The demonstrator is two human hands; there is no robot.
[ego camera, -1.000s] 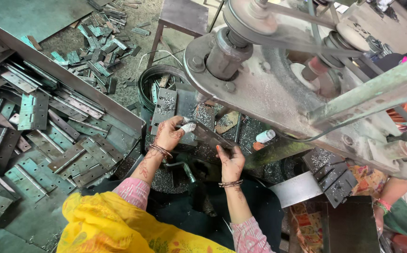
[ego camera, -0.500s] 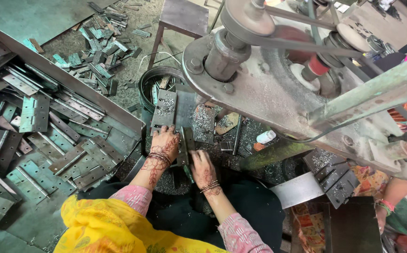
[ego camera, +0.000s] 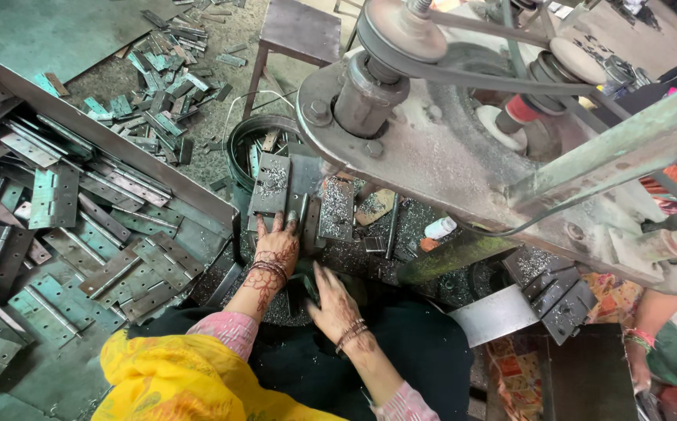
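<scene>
My left hand [ego camera: 277,245] lies flat with fingers spread on the grey metal hinge plates [ego camera: 270,185] on the machine's work bed, fingertips touching a narrow plate [ego camera: 304,222]. Another shaving-covered plate [ego camera: 337,207] sits just to the right. Nearer my body, my right hand [ego camera: 332,308] is palm down above my dark lap, its fingers apart over a dark gap at the bed's edge. It holds nothing that I can see. Both wrists wear bangles.
A big metal tray [ego camera: 120,152] on the left holds several hinges [ego camera: 54,199]. More hinges [ego camera: 159,101] lie on the floor by a stool [ego camera: 299,31]. A belt-driven machine [ego camera: 432,132] overhangs the bed. Another person's hand [ego camera: 641,362] is at the lower right.
One second ago both hands held a plate up at the bed. They then pressed down on the plates, and now my right hand has drawn back towards my lap while the left stays on them.
</scene>
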